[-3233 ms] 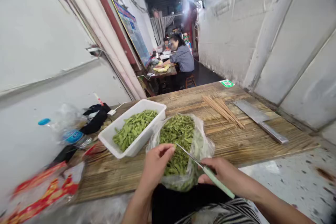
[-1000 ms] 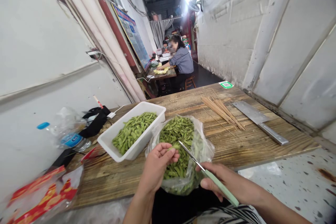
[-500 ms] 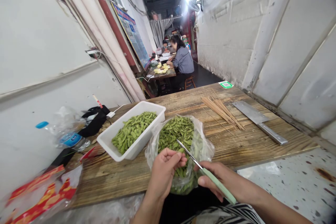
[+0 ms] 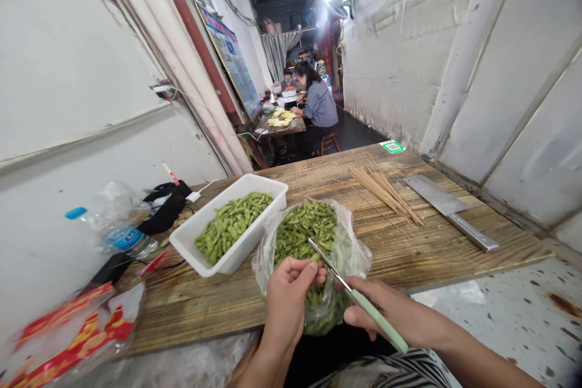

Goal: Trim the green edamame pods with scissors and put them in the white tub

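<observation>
Over a clear plastic bag [image 4: 357, 254] full of green edamame pods [image 4: 307, 224], my left hand [image 4: 291, 288] pinches a single edamame pod [image 4: 315, 258] between thumb and fingertips. My right hand [image 4: 386, 309] grips a pair of scissors [image 4: 375, 318] with pale green handles. Their narrow metal blades point up and left, beside the pinched pod; I cannot tell whether they touch it. Left of the bag, a white plastic tub [image 4: 182, 239] holds more pods [image 4: 231, 224].
Wooden skewers [image 4: 386, 194] and a cleaver [image 4: 448, 200] lie at the table's right. A water bottle [image 4: 130, 239], a black pouch [image 4: 166, 212] and a red-printed plastic bag [image 4: 86, 333] are on the left. Two people sit at a farther table [image 4: 295, 124].
Both hands hold nearly the same pose, with the pod and scissors at almost the same spot. The view has shifted very slightly. The seated person's arm has moved a little.
</observation>
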`<state>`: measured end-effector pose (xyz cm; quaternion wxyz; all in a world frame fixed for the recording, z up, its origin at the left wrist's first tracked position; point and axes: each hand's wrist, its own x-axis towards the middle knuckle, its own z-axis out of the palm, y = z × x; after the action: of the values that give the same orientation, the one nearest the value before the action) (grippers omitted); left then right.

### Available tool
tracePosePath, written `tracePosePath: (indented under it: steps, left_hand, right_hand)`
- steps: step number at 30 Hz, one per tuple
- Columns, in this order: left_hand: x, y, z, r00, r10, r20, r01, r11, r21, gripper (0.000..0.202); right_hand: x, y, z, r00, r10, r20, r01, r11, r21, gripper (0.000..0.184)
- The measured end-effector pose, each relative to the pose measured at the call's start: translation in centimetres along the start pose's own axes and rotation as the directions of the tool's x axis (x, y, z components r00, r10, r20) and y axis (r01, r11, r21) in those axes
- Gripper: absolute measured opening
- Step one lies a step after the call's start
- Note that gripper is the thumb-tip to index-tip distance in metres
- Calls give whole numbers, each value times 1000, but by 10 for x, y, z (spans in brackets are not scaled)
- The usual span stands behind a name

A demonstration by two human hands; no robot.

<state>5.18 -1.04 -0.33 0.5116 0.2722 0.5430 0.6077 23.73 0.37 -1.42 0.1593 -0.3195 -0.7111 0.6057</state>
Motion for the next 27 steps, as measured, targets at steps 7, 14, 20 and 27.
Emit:
tracePosePath:
  steps: [7,14,20,27]
  left_hand:
    - [-1,-3,1,1000,-12,10,12,1000,-28,30]
    - [3,2,-8,998,59,-31,-58,998,27,30]
    - [48,69,-87,615,713,-336,-304,608,734,35]
    - [60,65,-94,845,366,390,-335,-206,919,28]
  right_hand:
    - [0,-2,3,1000,-21,2,21,995,102,50]
    - [4,5,5,994,105,3,-102,952,290,52]
    - [4,7,2,996,85,-12,-79,956,282,50]
    - [3,10,3,996,88,-10,-83,970,228,48]
